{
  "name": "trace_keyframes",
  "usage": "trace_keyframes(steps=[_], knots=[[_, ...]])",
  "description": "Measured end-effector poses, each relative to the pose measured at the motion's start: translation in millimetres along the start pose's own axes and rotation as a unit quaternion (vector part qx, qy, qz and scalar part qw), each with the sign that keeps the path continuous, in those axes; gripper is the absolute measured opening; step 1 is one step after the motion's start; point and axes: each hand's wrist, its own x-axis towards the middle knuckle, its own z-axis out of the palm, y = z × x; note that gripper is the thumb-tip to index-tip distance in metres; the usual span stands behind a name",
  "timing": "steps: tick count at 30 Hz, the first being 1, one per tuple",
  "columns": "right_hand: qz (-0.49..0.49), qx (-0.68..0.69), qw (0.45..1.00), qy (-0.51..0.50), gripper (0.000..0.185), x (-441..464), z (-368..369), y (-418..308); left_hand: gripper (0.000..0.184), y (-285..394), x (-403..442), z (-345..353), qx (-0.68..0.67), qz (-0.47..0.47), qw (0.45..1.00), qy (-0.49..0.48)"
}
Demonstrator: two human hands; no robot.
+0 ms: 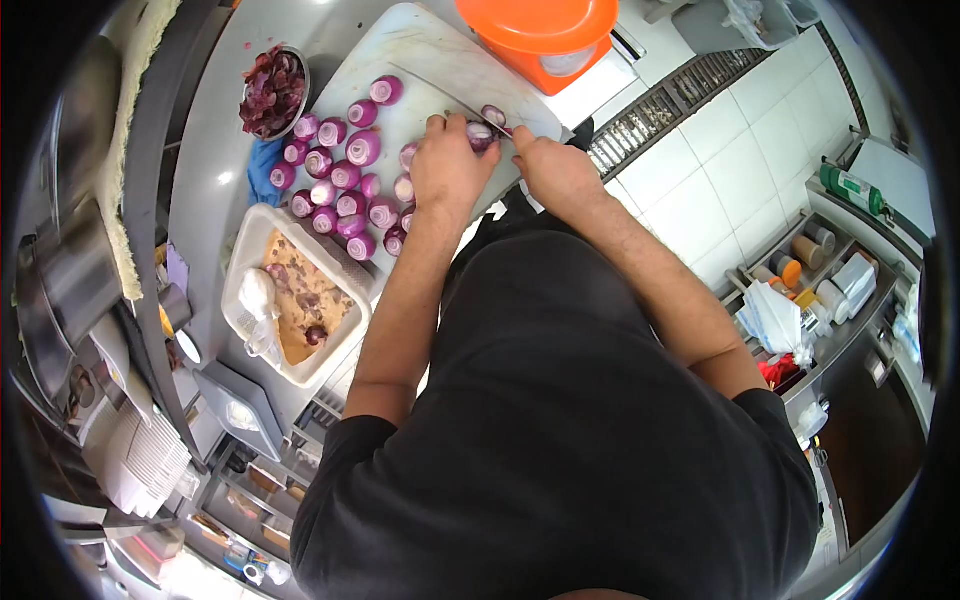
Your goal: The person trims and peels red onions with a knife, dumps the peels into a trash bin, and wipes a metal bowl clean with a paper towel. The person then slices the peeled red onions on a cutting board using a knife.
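Observation:
My right hand point(556, 172) grips a kitchen knife point(447, 97) by its handle; the long thin blade slants toward the upper left over the white cutting board point(412, 35). Beside the blade, the closed fingers of my left hand point(452, 170) press on a cut red onion point(479, 132), partly hidden by the fingers. Another onion piece point(493, 115) lies just beyond the blade. To the left of my left hand, several peeled red onions point(363, 148) with trimmed ends are spread over the board and its left edge.
A metal bowl point(302, 100) of onion skins point(270, 88) and a blue cloth point(263, 172) lie left of the board. Nearer me stands a white plastic tub point(233, 300) with skin scraps and a knotted plastic bag point(258, 294). An orange-lidded container point(540, 22) stands at the back.

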Motion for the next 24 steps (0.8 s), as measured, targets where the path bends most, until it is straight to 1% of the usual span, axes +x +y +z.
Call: trace_keyframes(steps=[1,4,7,10,16,19,22,24], knots=[[0.001,0.001,1.000,-0.001,0.021,0.6,0.3,0.0,0.051,-0.8,0.3,0.0,0.022,0.001,1.000,-0.005],[-0.001,0.000,1.000,0.009,0.021,-1.4,0.0,0.2,0.052,2.9,-3.1,-3.1,0.081,0.035,0.995,0.034],[0.001,-0.002,1.000,0.003,0.021,0.3,0.5,0.8,0.048,2.8,0.5,-2.6,0.070,0.036,0.996,0.032],[-0.001,0.008,1.000,0.009,0.022,-1.0,0.4,1.7,0.047,1.4,4.4,-4.3,0.037,0.018,0.999,0.008],[0.003,0.012,1.000,0.007,0.023,-1.9,1.5,2.5,0.044,-8.6,-2.8,-1.1,-0.071,0.023,0.996,0.058],[0.002,0.010,1.000,0.006,0.024,-2.2,0.4,2.0,0.044,-14.1,-4.1,2.4,-0.133,0.019,0.989,0.061],[0.001,0.007,1.000,0.009,0.025,-1.1,2.2,2.2,0.046,-14.6,-9.3,-2.1,-0.145,0.006,0.988,0.045],[0.001,0.010,1.000,0.018,0.026,-0.9,3.7,3.0,0.046,-16.7,-10.8,0.5,-0.182,0.004,0.982,0.044]])
